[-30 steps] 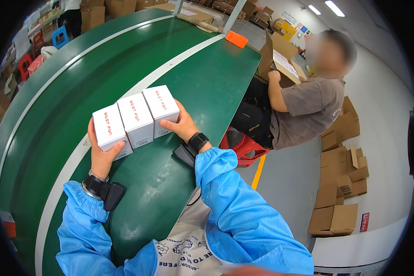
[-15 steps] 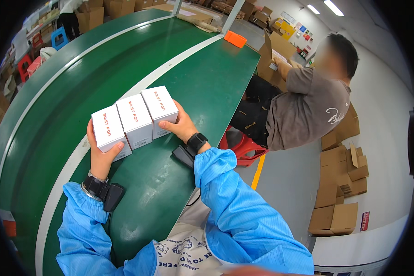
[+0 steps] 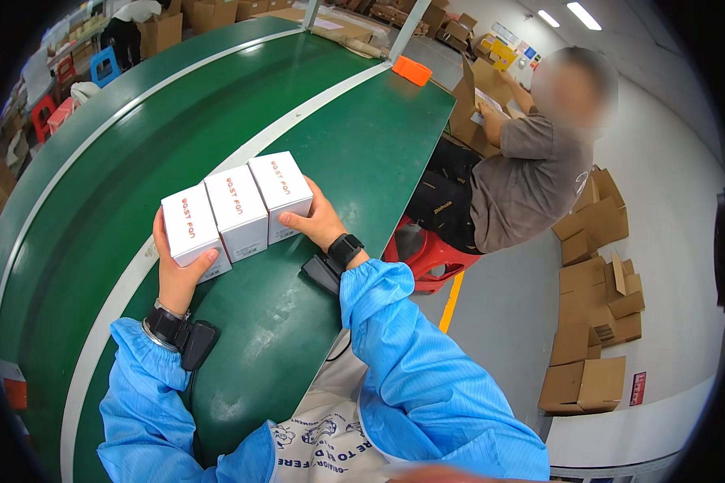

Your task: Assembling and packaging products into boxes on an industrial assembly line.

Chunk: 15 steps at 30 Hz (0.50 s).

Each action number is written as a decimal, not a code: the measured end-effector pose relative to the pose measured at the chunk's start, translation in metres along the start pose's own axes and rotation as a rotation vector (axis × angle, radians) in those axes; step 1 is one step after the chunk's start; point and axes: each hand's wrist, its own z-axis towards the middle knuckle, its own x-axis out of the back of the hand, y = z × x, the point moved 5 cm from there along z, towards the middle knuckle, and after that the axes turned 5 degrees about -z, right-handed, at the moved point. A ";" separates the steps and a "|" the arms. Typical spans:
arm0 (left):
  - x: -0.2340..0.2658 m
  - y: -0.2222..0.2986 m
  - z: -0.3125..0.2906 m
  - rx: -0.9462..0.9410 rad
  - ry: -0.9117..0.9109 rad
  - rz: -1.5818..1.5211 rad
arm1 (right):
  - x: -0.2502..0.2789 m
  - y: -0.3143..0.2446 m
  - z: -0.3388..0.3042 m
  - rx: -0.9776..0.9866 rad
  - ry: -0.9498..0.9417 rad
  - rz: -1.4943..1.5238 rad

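Observation:
Three white boxes with red lettering on top stand side by side in a slanting row at the green table's near side. My left hand [image 3: 179, 272] grips the outer side of the left box [image 3: 190, 222], its thumb on the near face. The middle box [image 3: 235, 204] is pressed between its neighbours, touched by neither hand as far as I can see. Around the right box [image 3: 280, 188] my right hand [image 3: 317, 219] is closed, thumb on the near face and fingers mostly hidden along its right side. The boxes' undersides are hidden.
The green table [image 3: 298, 322] carries a curved white rail [image 3: 298, 111] behind the boxes. An orange bin [image 3: 412, 70] lies at its far corner. To the right, a person [image 3: 524, 173] sits on a red stool [image 3: 435, 262], handling an open carton [image 3: 469, 121]. Cardboard boxes [image 3: 596, 298] line the wall.
My hands and the three white boxes stay practically still. The seated person has leaned forward toward the carton, and one of that person's arms now reaches farther over it.

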 end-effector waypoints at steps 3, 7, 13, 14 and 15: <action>0.001 0.000 -0.001 -0.003 0.001 0.009 | -0.001 0.000 -0.001 -0.004 -0.001 -0.003; 0.002 0.000 -0.002 -0.003 0.001 0.015 | -0.003 -0.001 -0.004 0.001 0.003 0.018; 0.000 -0.003 0.000 -0.004 0.001 0.021 | 0.000 -0.001 -0.001 0.003 0.007 0.007; 0.000 -0.002 0.000 -0.006 0.001 0.020 | 0.000 -0.002 -0.001 0.004 0.006 0.000; 0.000 0.000 0.000 -0.008 0.006 0.020 | 0.000 -0.002 0.000 0.005 0.006 -0.001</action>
